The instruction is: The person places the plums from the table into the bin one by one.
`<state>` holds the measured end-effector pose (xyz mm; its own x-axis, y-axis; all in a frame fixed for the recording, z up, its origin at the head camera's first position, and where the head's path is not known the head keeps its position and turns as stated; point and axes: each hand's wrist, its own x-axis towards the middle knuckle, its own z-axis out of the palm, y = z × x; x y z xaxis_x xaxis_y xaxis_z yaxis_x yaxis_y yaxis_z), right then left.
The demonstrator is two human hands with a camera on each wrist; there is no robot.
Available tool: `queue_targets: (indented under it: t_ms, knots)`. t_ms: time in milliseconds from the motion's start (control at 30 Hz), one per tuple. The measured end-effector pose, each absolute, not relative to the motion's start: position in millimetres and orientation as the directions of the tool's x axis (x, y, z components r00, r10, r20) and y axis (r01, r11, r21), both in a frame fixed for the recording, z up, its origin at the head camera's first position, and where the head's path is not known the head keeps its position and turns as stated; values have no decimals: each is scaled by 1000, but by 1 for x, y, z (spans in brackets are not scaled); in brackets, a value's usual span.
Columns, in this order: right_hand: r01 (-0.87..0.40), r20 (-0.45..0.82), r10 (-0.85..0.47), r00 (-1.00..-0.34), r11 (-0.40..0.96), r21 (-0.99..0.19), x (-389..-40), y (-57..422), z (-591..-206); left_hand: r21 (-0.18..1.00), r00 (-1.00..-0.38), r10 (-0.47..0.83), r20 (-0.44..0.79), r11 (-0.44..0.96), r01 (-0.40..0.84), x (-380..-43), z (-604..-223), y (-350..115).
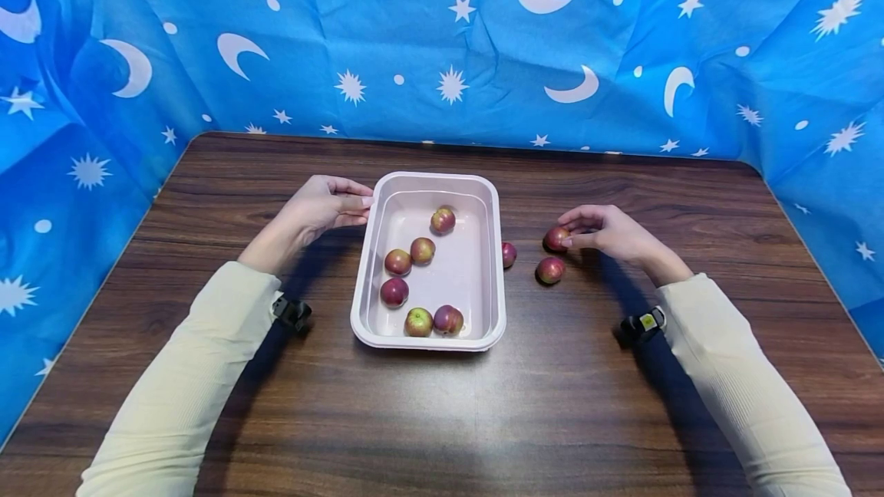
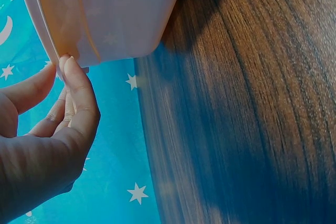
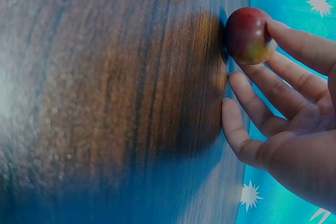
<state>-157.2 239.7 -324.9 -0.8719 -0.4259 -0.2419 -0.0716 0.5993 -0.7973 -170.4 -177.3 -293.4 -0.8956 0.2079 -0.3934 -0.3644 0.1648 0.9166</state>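
A white plastic tub (image 1: 430, 342) stands mid-table with several red-green plums (image 1: 423, 251) inside. My left hand (image 1: 324, 209) pinches its left rim; in the left wrist view, thumb and forefinger (image 2: 79, 87) meet at the edge of the tub wall (image 2: 126, 14). Right of the tub, my right hand (image 1: 604, 232) holds a dark red plum (image 3: 247, 38) between thumb and fingers, low over the table. In the right wrist view its ring and little fingers (image 3: 239, 129) are spread at the tabletop. Just nearer lies another plum (image 1: 550, 271).
A third plum (image 1: 509, 255) sits against the tub's right side, partly hidden by the rim. The dark wood-grain table (image 1: 442, 420) backs onto a blue curtain (image 1: 414, 37) with moons and stars. Each wrist wears a small black camera (image 1: 293, 313).
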Motion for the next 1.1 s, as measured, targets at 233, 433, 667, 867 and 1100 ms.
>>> queue_targets:
  t_ms: [233,433,667,867,1100]
  knots:
    - [-82,-228,-424,-876,598,-797,-156,239,-323,915,-896,204,-394,179,-361,-170,-293,-177]
    - [-86,-217,-424,-879,589,-804,-156,239,-324,914,-898,195,-395,181,-363,-170,-294,-177]
    - [-77,-225,-419,-880,591,-803,-156,240,-324,914,-897,192,-397,172,-368,-171,-294,-177]
    - [-68,-236,-420,-876,594,-802,-157,241,-325,923,-901,210,-381,145,-356,-171,-293,-177]
    - [-63,-245,-421,-874,596,-801,-157,241,-323,928,-899,230,-372,118,-354,-171,-293,-177]
